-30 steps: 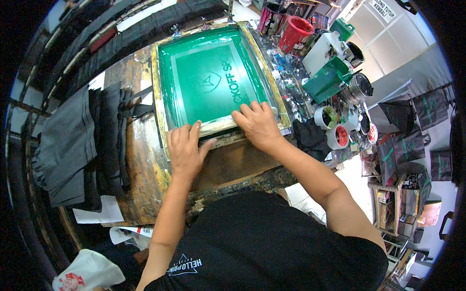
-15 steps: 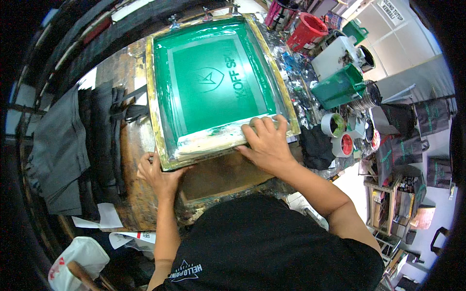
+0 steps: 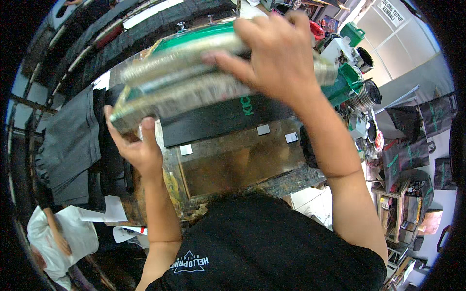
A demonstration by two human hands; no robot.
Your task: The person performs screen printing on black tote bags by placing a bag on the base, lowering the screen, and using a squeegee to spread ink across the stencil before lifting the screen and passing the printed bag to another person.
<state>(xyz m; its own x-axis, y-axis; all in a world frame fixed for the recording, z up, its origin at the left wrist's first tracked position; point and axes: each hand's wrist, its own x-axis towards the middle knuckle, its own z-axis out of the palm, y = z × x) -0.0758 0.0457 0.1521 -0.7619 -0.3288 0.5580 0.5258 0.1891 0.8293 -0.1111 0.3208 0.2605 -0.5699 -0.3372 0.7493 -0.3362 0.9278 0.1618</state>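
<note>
A screen printing frame (image 3: 179, 99) with green mesh (image 3: 194, 38) is tilted, its near edge raised. My left hand (image 3: 138, 148) grips its near left corner, thumb below and fingers at the side. Above the near edge is a long pale bar that looks like a squeegee (image 3: 170, 61), smeared by motion. My right hand (image 3: 279, 58) is closed around it, thumb across its near side; the far fingers are blurred. Beneath the frame lies a flat black fabric piece (image 3: 204, 121) with green print, partly hidden by the frame.
Small white tabs (image 3: 263, 129) sit on the brown board (image 3: 233, 167). Stacked black fabric pieces (image 3: 68, 145) lie at left. Green containers (image 3: 344, 82) and ink pots crowd the right. At lower left is a person's white sleeve (image 3: 73, 228). Black bags (image 3: 405, 150) hang at right.
The frame's near edge has risen from the board, uncovering the black fabric. Both hands moved up; the right hand now grips the squeegee-like bar that lay inside the frame.
</note>
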